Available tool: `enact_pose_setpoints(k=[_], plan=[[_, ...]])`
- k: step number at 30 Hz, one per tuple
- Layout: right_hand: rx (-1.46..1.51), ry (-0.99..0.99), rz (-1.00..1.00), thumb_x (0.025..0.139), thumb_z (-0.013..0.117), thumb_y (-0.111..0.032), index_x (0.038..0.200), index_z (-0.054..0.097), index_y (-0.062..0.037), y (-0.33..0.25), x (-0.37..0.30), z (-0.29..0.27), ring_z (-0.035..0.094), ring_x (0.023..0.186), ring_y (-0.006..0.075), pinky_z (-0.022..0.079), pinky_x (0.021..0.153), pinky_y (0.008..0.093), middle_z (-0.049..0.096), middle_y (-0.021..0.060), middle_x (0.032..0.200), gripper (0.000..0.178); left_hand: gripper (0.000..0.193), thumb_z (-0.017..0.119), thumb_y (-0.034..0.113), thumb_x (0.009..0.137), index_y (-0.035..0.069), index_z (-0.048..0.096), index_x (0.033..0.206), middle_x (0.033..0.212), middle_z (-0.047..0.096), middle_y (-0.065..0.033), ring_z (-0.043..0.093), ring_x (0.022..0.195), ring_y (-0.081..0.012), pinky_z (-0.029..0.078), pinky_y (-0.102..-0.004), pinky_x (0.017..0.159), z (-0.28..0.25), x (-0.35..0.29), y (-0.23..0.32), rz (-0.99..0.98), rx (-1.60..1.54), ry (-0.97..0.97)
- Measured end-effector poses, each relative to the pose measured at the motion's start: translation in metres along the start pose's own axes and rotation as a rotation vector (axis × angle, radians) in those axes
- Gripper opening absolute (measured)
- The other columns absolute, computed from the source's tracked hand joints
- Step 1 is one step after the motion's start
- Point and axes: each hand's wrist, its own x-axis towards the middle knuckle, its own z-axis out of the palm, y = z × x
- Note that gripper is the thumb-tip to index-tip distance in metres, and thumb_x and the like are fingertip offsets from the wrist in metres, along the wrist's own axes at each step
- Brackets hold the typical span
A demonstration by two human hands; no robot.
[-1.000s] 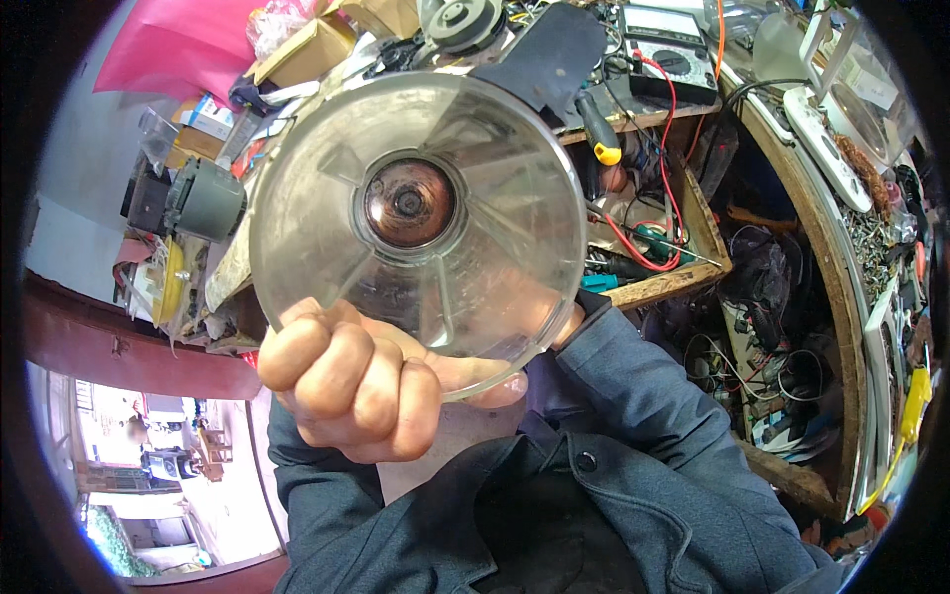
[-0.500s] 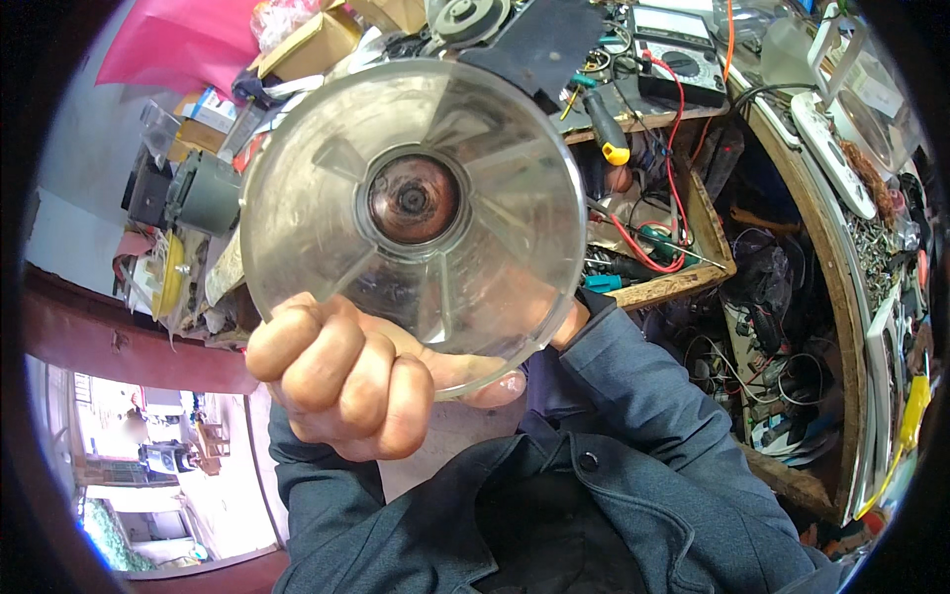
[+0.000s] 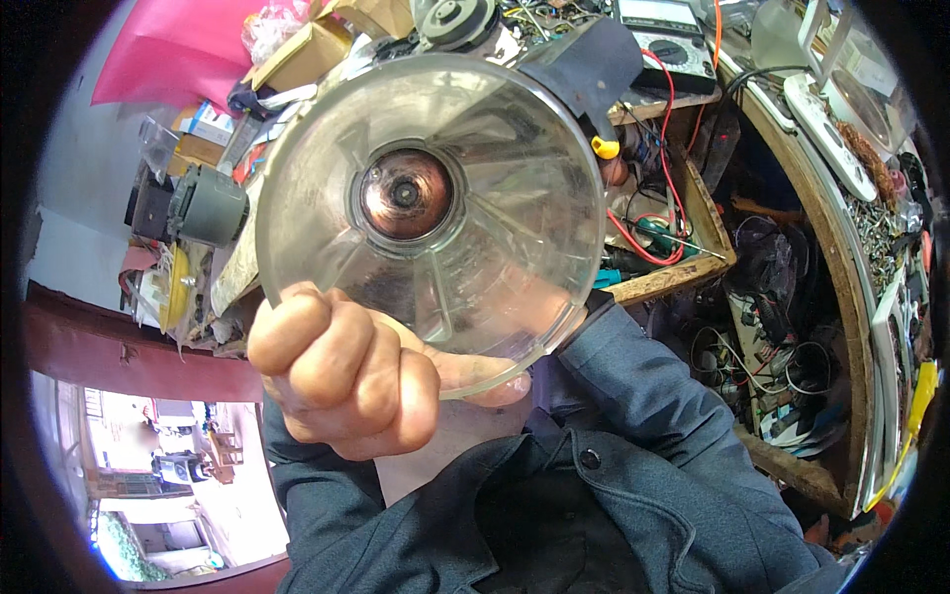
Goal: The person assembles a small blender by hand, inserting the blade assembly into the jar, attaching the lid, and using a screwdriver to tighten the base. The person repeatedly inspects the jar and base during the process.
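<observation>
A clear, round blender jar (image 3: 505, 213) is held up before me with its wide mouth facing me. Inward ribs run down its wall to a coppery round base (image 3: 407, 194) with a dark centre. My left hand (image 3: 341, 371) is closed on the near left part of the rim, fingers curled and thumb stretched along the edge. My right hand (image 3: 529, 297) is behind the jar, blurred through its clear wall; its fingers cannot be made out. A dark grey-blue piece (image 3: 589, 69), perhaps the jar's handle, sticks out past the upper right rim.
A multimeter (image 3: 665, 45) with a red lead lies at the back right, above an open wooden drawer (image 3: 683, 277) of tools. A white power strip (image 3: 831, 129) and many small screws line the right edge. A grey motor-like unit (image 3: 208, 205) stands at left.
The jar has shifted slightly right and tilted, with both hands still at it. The dark piece beyond the rim has moved right and now covers most of the yellow-tipped screwdriver.
</observation>
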Motion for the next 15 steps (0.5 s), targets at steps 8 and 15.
enact_pose_setpoints(k=[8,15], plan=[[-0.009,0.106,-0.062,0.090,0.067,-0.026,0.118,0.073,-0.0144,-0.017,-0.010,-0.026,0.072,0.103,0.0373,0.059,0.081,0.0512,0.075,0.0150,0.113,0.031,0.058,0.078,0.058,0.087,0.013,0.045,0.070,0.056,0.041,0.0032,0.049,0.057,-0.0155,0.039,-0.0311,0.058,0.010,0.007,-0.006,0.044,-0.067,-0.011],[-0.011,0.015,0.017,0.092,0.067,-0.031,0.124,0.071,-0.0168,-0.022,-0.009,-0.035,0.072,0.107,0.0365,0.059,0.084,0.0511,0.075,0.0143,0.117,0.035,0.059,0.078,0.059,0.087,0.011,0.047,0.073,0.059,0.045,0.0016,0.054,0.065,-0.0182,0.045,-0.0322,0.060,0.006,0.011,-0.005,0.037,-0.101,-0.120]])
